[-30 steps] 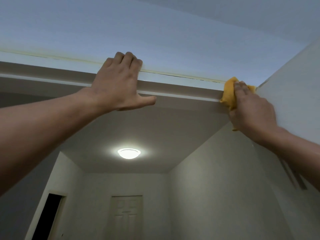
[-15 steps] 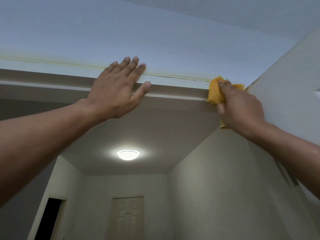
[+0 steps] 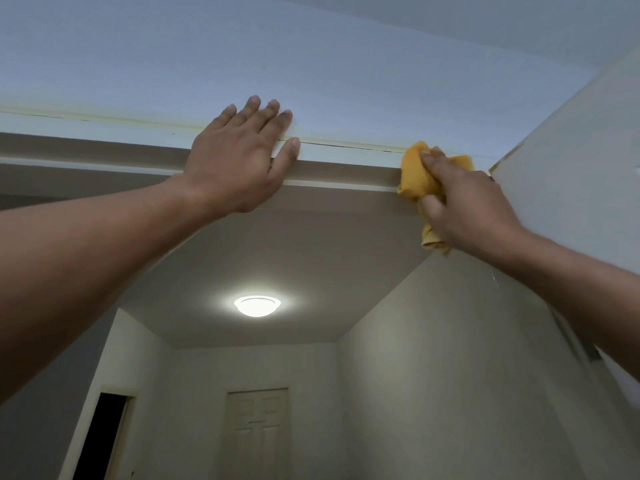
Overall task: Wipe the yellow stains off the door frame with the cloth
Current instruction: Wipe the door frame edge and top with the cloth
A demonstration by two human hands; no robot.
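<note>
Head view: left hand (image 3: 239, 161) raised, palm flat against the door frame (image 3: 346, 168), fingers extended and slightly spread, holding nothing. Right hand (image 3: 474, 209) reaches up, fingers curled around the yellow cloth (image 3: 414, 178), pressing it onto the frame's right end. Yellow stains (image 3: 138, 120) run along the top edge, left of the left fingertips.

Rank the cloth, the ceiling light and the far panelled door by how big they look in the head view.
1. panelled door
2. cloth, partly hidden by the right hand
3. ceiling light
The door is farthest, so apparent size only.
</note>
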